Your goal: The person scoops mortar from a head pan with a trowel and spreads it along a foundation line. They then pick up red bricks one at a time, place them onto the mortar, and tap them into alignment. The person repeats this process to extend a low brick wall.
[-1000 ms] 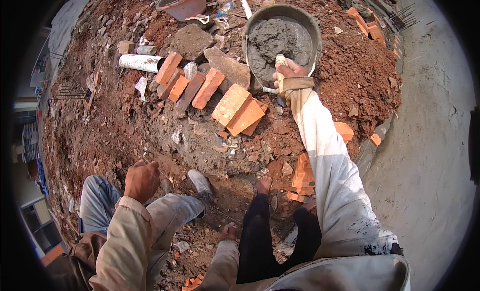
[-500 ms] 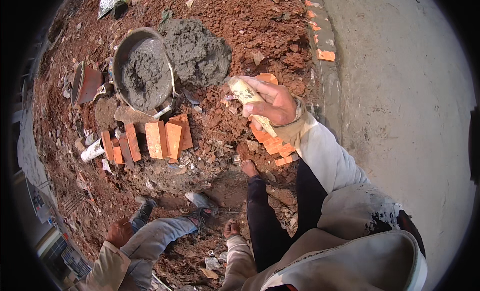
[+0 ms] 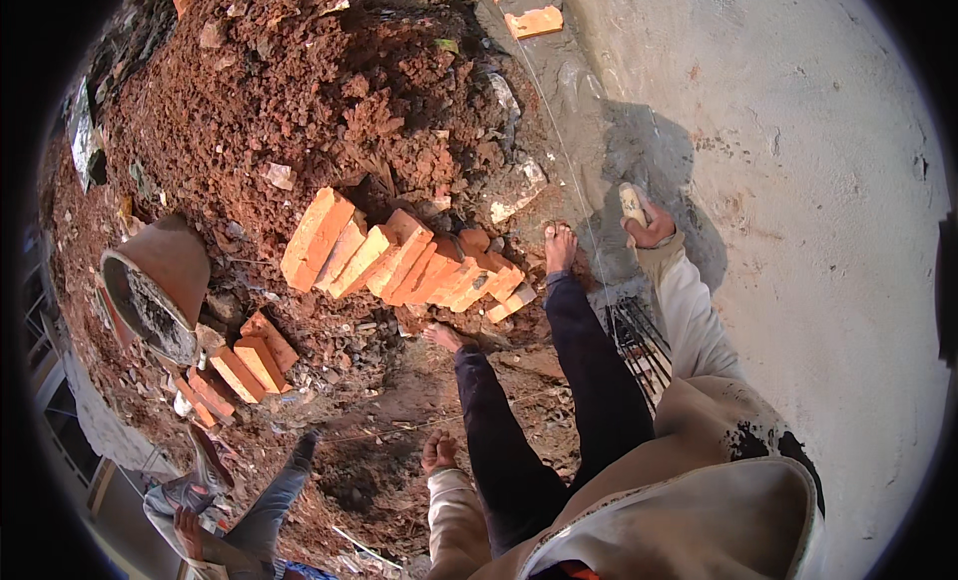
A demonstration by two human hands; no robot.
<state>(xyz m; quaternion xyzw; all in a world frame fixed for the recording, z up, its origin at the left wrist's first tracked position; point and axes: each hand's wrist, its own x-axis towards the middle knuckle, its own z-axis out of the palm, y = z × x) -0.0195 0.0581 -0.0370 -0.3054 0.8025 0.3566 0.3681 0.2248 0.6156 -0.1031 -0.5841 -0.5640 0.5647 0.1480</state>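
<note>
Farthest left of the brick row point(image 3: 399, 259), and a little beyond it, a silvery scrap point(image 3: 84, 141) lies on the dirt. Nearer to the row on that same side, a bucket point(image 3: 185, 271) leans over with its mouth toward the left, grey stuff coating its inside. Down past the bucket, well apart from the row on its near left, a co-worker's hand point(image 3: 188, 533) hangs by a pair of blue jeans; it is too small for me to tell what the fingers do. A few loose bricks point(image 3: 238, 376) lie just beside the bucket, to the near left of the row. A reddish dirt mound point(image 3: 299, 111) rises on the row's far side. The orange bricks of the row itself lean on one another, close to my bare left foot point(image 3: 442, 336). My left hand point(image 3: 439, 452) is on the near side of the row, below that foot, fingers curled in; whether they hold anything I can't tell. My right foot point(image 3: 560, 251) stands just off the row's right end, with a taut string point(image 3: 559, 131) passing beside it. Dark rods point(image 3: 639, 346) lie to the row's near right. Farther right of the row, my right hand point(image 3: 654, 224) has its fingers wrapped round a pale handle point(image 3: 631, 204), low over wet grey mortar point(image 3: 639, 156); the tool's other end I can't make out. Beyond that, farthest right from the row, spreads smooth grey concrete point(image 3: 828, 281).
</note>
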